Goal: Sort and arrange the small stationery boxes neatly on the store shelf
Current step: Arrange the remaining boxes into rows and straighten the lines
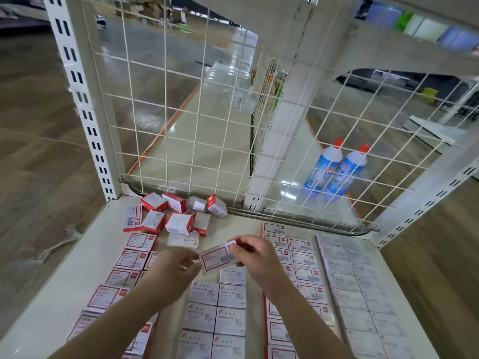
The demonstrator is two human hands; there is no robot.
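I see sorted rows of paper-clip boxes nearest, left hand and right hand both pinching one red-bordered box above the shelf (mid-air, tilted), loose box pile behind, wire grid farthest.

"PAPER CLIPS" is printed on the grey-white boxes in the middle rows, and "STAPLES" reads upside down on a white box near the loose pile; other print is too blurred.
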